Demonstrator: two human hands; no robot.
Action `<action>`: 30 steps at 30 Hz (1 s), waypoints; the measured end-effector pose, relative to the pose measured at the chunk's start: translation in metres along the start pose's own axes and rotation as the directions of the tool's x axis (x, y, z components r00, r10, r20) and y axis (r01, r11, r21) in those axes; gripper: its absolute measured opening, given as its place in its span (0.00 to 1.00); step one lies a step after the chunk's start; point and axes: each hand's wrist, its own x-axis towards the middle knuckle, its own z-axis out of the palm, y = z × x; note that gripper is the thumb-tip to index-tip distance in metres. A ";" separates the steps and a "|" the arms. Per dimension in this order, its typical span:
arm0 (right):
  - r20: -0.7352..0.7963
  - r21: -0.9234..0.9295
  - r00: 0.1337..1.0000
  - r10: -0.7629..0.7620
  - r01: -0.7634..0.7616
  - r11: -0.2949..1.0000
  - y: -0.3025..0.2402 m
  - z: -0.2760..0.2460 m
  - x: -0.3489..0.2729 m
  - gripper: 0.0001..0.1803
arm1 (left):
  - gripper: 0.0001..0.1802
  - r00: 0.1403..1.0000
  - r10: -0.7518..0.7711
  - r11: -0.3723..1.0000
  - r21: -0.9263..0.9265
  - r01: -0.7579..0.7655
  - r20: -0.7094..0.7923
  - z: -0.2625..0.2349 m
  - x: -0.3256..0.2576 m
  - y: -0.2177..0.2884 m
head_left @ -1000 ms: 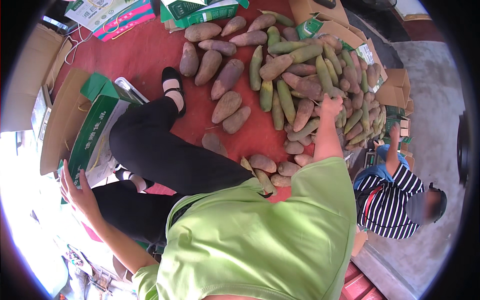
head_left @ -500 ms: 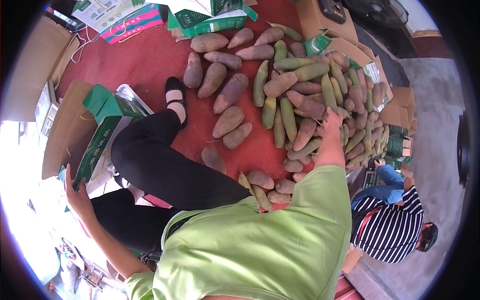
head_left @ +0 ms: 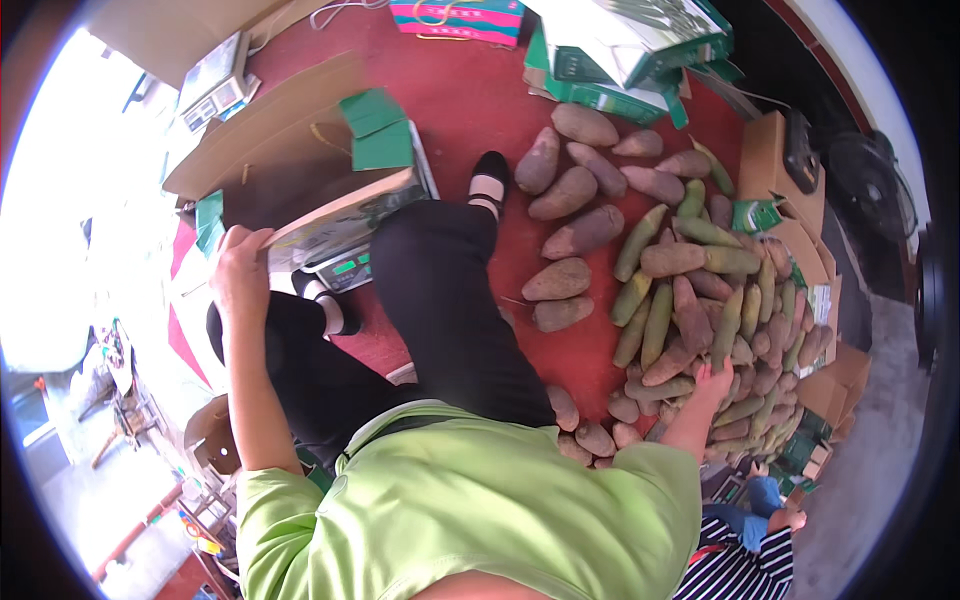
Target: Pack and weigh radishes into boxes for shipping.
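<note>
My left hand (head_left: 240,270) is closed on the near edge of an open cardboard carton (head_left: 345,215), which has green flaps and no contents that I can make out. The carton rests on a scale (head_left: 350,268) with a lit green display, between my feet. Over on the right, my right hand (head_left: 712,385) reaches into a big heap of vegetables, its fingers closed around the lower end of a long green radish (head_left: 727,328). Reddish-brown tubers (head_left: 690,315) and more green radishes (head_left: 657,325) lie around that hand.
Several large tubers (head_left: 583,232) lie loose on the red floor (head_left: 555,360) beside my leg. Green and white cartons (head_left: 630,60) and a pink-and-blue box (head_left: 460,20) stand at the back. A fan (head_left: 870,185) is at far right. Another person in stripes (head_left: 740,560) sits at lower right.
My view has swung left, so the heap and carton appear farther right. My left hand still holds the carton's edge, and the carton has turned. My right hand stays at the green radish.
</note>
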 end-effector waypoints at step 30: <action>0.816 0.575 -0.574 -0.068 0.796 0.191 0.039 0.216 -0.575 0.18 | 0.09 0.955 0.248 0.969 0.038 -0.245 -0.161 0.011 -0.013 -0.020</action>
